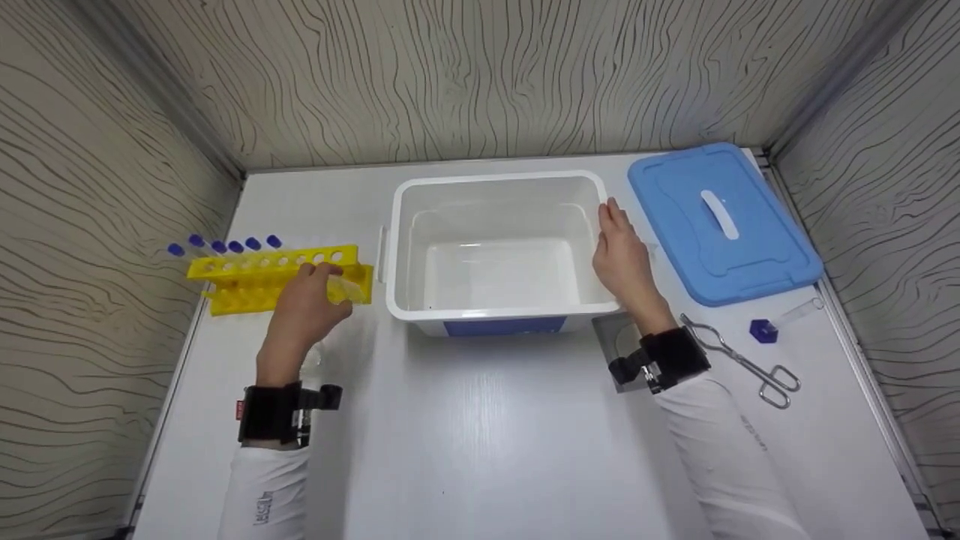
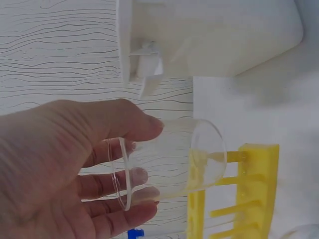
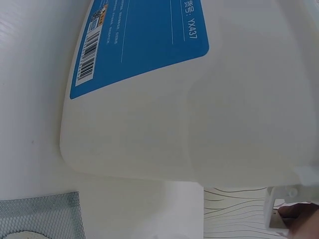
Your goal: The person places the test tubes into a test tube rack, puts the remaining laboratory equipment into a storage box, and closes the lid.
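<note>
While the head view shows a cup near the rack, left of the tub, the left wrist view shows the left hand clamped on this cup, and the right wrist view the right hand at the handle, grip unclear.

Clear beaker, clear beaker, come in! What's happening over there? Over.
Left hand gripping clear beaker near yellow rack. Right hand at right side of white bin. Possibly in the way: left side clip, sticking out. Over.
</note>
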Motion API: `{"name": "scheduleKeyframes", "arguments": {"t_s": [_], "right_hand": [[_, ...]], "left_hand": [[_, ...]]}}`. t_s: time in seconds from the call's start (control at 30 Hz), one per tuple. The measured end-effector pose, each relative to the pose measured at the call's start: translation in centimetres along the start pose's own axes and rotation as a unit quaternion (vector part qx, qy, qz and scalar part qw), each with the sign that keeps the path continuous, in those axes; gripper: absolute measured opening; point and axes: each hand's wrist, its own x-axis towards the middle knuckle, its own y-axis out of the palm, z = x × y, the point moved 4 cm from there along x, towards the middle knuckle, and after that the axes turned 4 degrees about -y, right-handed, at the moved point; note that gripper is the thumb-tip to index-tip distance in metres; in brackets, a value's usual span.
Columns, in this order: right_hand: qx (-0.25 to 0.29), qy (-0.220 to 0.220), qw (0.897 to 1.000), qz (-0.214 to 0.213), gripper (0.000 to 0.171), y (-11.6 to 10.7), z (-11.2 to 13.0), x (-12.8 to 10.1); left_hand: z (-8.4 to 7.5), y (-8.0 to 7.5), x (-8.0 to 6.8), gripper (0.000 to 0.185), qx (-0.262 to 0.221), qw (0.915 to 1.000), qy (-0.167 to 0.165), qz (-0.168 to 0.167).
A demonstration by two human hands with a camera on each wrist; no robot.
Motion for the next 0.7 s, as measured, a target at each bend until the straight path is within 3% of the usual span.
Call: {"name": "scheduleKeyframes", "arguments": {"t_s": [0.27, 0.43, 0.57, 0.7], "right_hand": [[0.001, -0.003, 1.000, -0.003, 0.050, 0.1, 0.1, 0.1], [0.010, -0.007, 1.000, -0.003, 0.050, 0.2, 0.3, 0.2], [0.016, -0.003, 1.000, -0.001, 0.050, 0.3, 0.4, 0.2], [0.016, -0.002, 1.000, -0.001, 0.050, 0.4, 0.4, 0.3]], "left_hand": [[-2.0, -3.4, -0.9, 0.056, -0.035, 0.9984, 0.035, -0.028], [-4.6, -5.4, -1.1, 0.056, -0.045, 0.9944, 0.079, -0.055], [-7.0, -5.8, -0.7, 0.054, -0.036, 0.9914, 0.111, -0.059], [-8.8, -5.1, 0.0, 0.055, -0.016, 0.9899, 0.133, -0.046]]}}
